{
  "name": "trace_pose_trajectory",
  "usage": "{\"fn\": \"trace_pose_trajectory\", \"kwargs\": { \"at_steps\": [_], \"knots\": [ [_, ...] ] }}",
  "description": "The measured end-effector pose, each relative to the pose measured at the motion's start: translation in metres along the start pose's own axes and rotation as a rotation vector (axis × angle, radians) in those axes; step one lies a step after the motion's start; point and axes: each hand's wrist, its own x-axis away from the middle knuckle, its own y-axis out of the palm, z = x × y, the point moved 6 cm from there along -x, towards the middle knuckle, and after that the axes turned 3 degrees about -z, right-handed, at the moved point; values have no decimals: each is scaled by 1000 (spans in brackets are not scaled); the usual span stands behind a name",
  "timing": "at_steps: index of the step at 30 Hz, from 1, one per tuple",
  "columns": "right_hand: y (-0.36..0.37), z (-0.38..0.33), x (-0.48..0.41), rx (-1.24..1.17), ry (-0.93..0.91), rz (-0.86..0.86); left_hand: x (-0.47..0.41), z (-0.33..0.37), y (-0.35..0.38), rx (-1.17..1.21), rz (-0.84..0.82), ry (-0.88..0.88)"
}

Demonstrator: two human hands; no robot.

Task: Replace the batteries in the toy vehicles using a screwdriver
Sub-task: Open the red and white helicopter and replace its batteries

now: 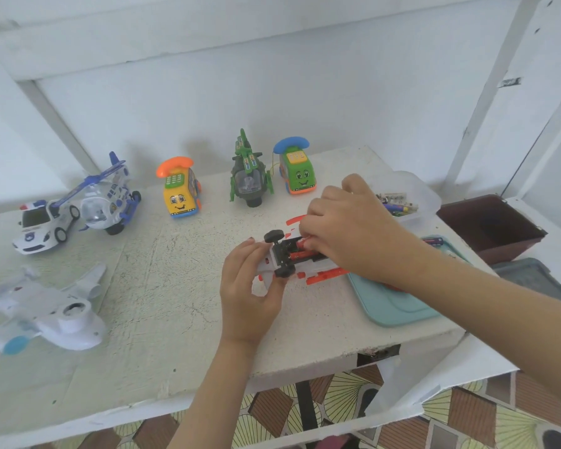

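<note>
At the table's (162,303) near middle, the nose of an upturned white-and-red toy plane (306,264) is gripped between the curled thumb and fingers of the left hand (250,290). Just beyond, the bent fingers of the right hand (350,231) are set on the red batteries (297,255) in its open compartment, though whether one is pinched cannot be told. Farther back, a clear box of batteries (402,202) is seen at the right, and a green toy helicopter (250,176) by the wall.
</note>
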Motion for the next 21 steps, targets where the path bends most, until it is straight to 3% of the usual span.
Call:
{"fn": "trace_pose_trajectory", "kwargs": {
  "at_steps": [6,11,21],
  "knots": [
    [9,-1,0,-22,54,69,-1,-1,-1,8,14,-18],
    [9,-1,8,5,128,223,0,-6,0,26,11,-61],
    [9,-2,18,95,70,154,0,-10,-1,35,25,-92]
  ]
}}
